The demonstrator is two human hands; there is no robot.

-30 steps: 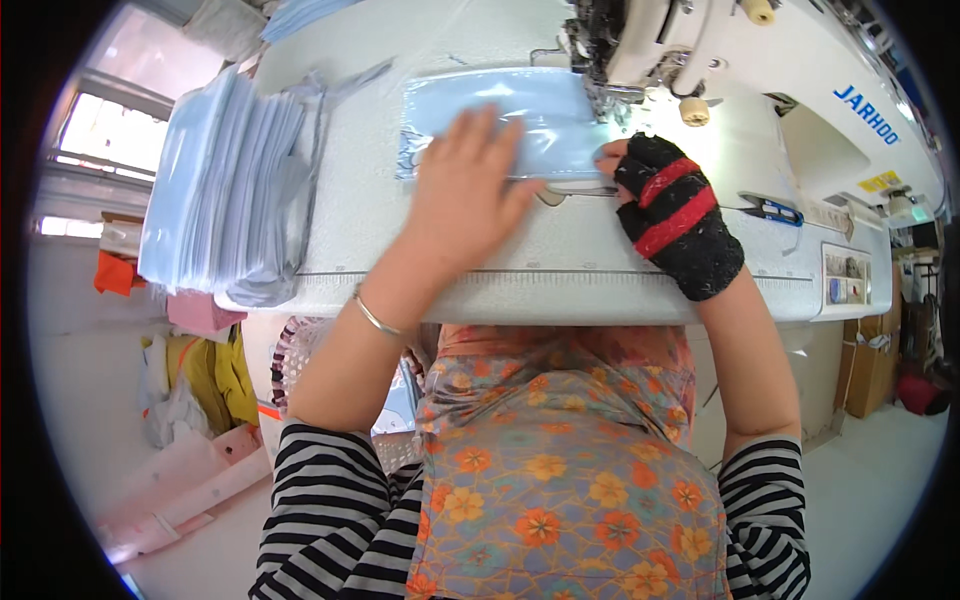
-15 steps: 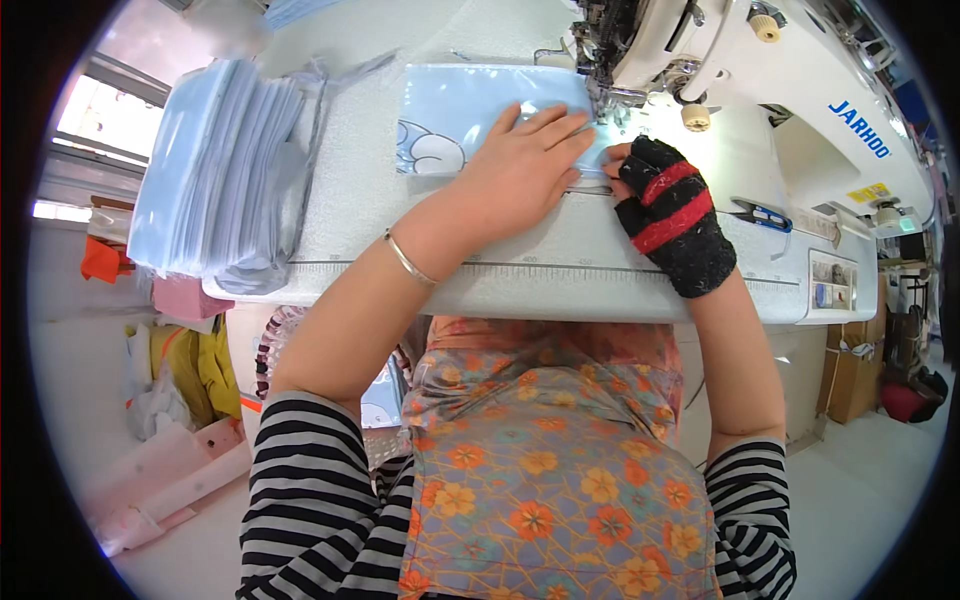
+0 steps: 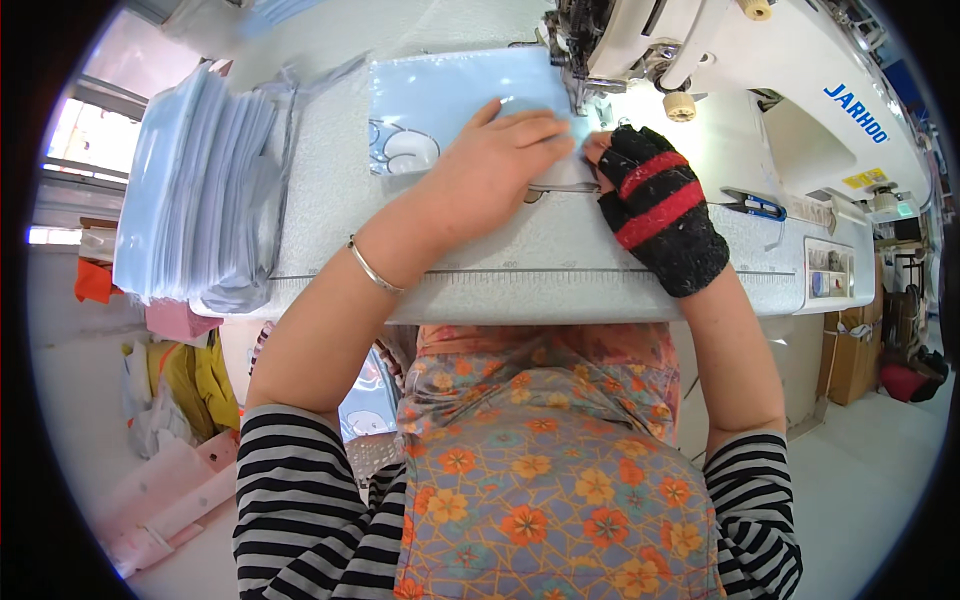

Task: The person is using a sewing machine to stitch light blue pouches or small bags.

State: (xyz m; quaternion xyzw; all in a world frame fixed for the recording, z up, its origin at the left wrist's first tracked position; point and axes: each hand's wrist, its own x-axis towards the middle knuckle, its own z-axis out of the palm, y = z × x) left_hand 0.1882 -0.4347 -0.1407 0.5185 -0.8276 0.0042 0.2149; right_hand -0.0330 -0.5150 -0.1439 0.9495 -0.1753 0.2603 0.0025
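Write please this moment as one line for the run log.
left hand: flat on light blue fabric piece | right hand: gloved, at fabric edge beside needle | stack of blue pieces: left on table

- The left hand lies flat, palm down, fingers together and stretched toward the upper middle of the frame, forearm running up from lower left.
- The right hand, upper right of centre, is curled, fingertips bare and pressed down just beside the left fingertips.

On the sewing machine we see a yellow label at its right end, and a cardboard box below it on the floor.
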